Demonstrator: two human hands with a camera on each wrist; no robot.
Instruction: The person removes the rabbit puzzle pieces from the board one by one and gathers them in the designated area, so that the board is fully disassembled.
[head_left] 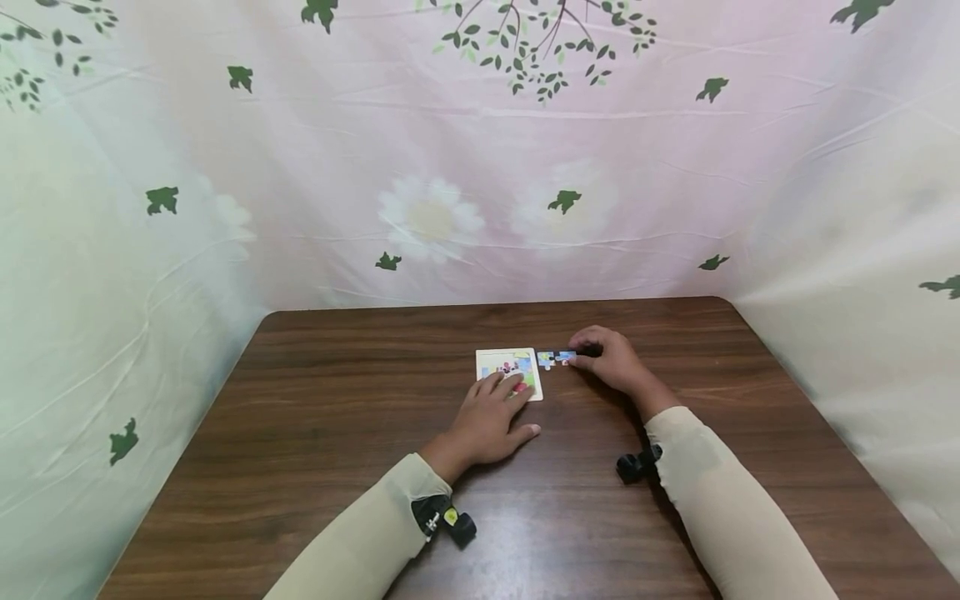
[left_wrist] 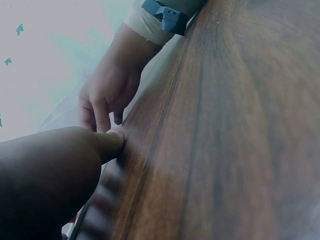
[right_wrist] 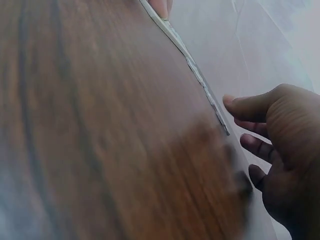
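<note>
Right grip (head_left: 611, 360) at the loose puzzle pieces (head_left: 546, 361), left grip (head_left: 487, 423) spread on the puzzle tray (head_left: 537, 379)

Right thumb and fingers curve about the outer end of the pieces; the wrist view shows a gap between thumb and fingertips, but I cannot tell whether any piece is pinched there. The left grip is spread, its fingers resting across the lower part of the tray and its thumb held out to the side over the counter (head_left: 360, 400).

Those left fingers hide much of the tray's picture; its white rim shows along the top and right. The loose pieces lie just beside that right rim, near its upper corner, their outer end partly covered by the right grip. From the right wrist, tray and pieces appear edge-on as a thin strip, so their faces are unreadable; from the left wrist, the person's own hand blocks nearly everything. Both sleeves (head_left: 352, 542) are cut off at the bottom of the head view.

Tray and pieces sit nearer the counter's far edge, below the fabric backdrop (head_left: 337, 167). Bare wood stretches widely to the left and right of the hands, with a narrower band beyond the tray.
</note>
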